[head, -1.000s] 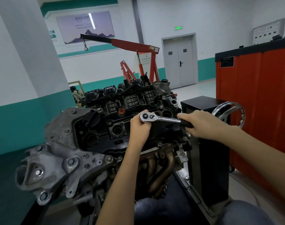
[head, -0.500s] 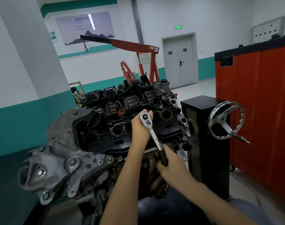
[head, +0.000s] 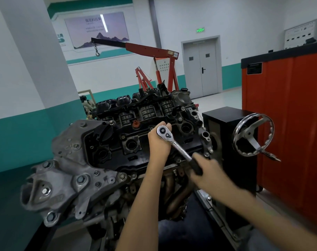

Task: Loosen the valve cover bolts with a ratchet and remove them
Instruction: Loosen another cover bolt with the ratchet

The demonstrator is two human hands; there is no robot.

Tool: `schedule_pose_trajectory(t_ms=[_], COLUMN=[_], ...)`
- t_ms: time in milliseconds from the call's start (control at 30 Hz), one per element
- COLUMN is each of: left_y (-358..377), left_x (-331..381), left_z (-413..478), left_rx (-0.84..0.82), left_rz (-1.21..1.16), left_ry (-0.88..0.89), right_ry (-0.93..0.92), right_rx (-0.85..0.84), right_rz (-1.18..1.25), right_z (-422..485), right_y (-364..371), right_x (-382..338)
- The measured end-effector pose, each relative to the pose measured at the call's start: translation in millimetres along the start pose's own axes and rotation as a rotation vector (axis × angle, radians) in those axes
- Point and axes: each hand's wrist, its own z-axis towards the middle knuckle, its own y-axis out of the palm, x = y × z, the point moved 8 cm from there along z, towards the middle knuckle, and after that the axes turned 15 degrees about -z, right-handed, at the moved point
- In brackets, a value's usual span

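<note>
A black valve cover (head: 128, 142) tops the engine on the stand in front of me. A chrome ratchet (head: 175, 144) sits with its head over the cover's near right part, its handle running down to the right. My left hand (head: 158, 144) wraps round the ratchet head and the socket below it; the bolt under it is hidden. My right hand (head: 206, 171), blurred by motion, grips the black handle end. Other bolts show along the cover's edge, such as one (head: 123, 137) left of my hand.
The engine's grey metal bracket (head: 63, 171) juts out at the left. A chrome handwheel (head: 253, 134) and a black box (head: 224, 124) stand to the right, with an orange cabinet (head: 289, 115) behind them. A red engine hoist (head: 154, 51) stands farther back. A teal-and-white wall runs along the left.
The ratchet handle swung from pointing right down toward me, then back a little to the right. My right hand moved with it. My left hand stayed on the ratchet head.
</note>
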Motion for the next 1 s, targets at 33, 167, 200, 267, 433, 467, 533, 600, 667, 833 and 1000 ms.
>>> schedule_pose_trajectory(t_ms=[33,167,200,267,433,467,533,600,667,833,1000], left_y=[-0.5,-1.7,-1.3,0.3,8.2,11.3,10.9,4.3,2.1,8.0,10.0], left_x=[1.1,1.5,0.8,1.8,9.9,10.5,11.0,8.6,6.4,5.0,-1.8], left_z=[0.1,-1.7,-1.5,1.1,5.6,2.7,-0.2,1.0,3.8,1.9,1.5], left_rx=[0.059,0.038,-0.022,-0.140,-0.349,-0.374,-0.318,-0.196,-0.126,-0.014,-0.016], left_rz=[-0.004,0.026,0.053,0.167,0.335,0.357,0.348,0.260,0.177,0.161,0.154], left_ry=[0.007,0.023,0.024,0.020,0.061,0.093,0.126,0.103,0.069,0.079,0.081], right_ry=[0.028,0.124,0.127,0.108,-0.115,-0.160,-0.205,-0.186,-0.121,0.109,0.180], right_rx=[-0.025,-0.252,-0.309,-0.366,-0.241,-0.214,-0.203,-0.197,-0.163,-0.253,-0.313], right_rz=[0.173,0.597,0.629,0.576,-0.233,-0.348,-0.425,-0.346,-0.169,0.518,0.616], right_z=[-9.4,-13.0,-9.8,-0.6,60.6,70.7,78.9,71.1,54.0,0.3,-6.4], right_y=[17.5,52.2,50.3,35.6,-49.0,-63.6,-74.8,-65.3,-43.5,39.4,56.7], right_x=[-10.0,-34.5,-32.3,-20.1,9.0,8.1,4.2,3.0,4.4,-11.3,-12.5])
